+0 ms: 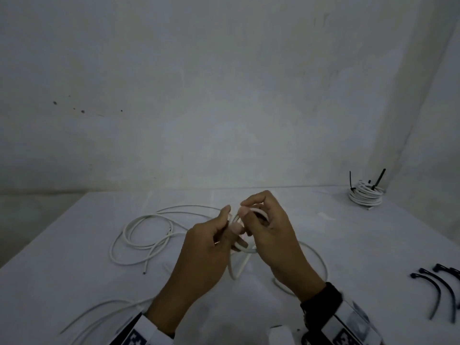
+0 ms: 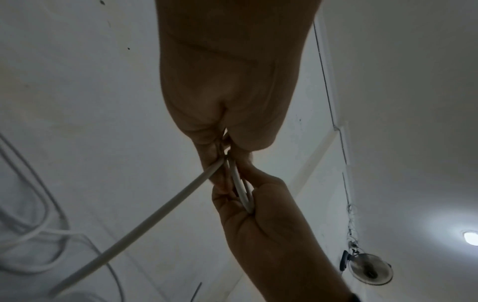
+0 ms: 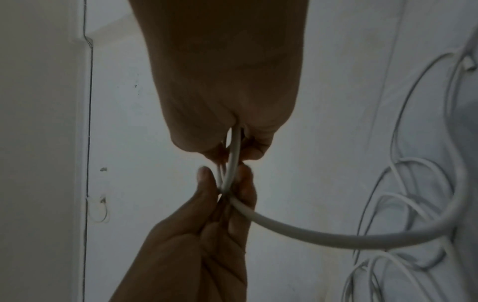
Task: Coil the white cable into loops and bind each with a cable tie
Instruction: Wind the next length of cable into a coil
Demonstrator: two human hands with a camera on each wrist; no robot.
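Both my hands are raised over the middle of the white table (image 1: 323, 240) and meet on a small loop of white cable (image 1: 258, 212). My left hand (image 1: 225, 220) pinches the loop's strands between thumb and fingers. My right hand (image 1: 249, 207) curls round the other side of the same loop. In the left wrist view the cable (image 2: 145, 222) runs from my left hand (image 2: 222, 151) down to the table. In the right wrist view the cable (image 3: 310, 235) sweeps right from between my right hand (image 3: 232, 147) and the left one. Loose cable (image 1: 139, 235) sprawls at the left.
A finished white coil (image 1: 365, 195) bound with black ties sits at the table's far right corner. Several loose black cable ties (image 1: 438, 292) lie at the right edge. More cable (image 1: 99, 312) trails off the near left. A wall stands close behind the table.
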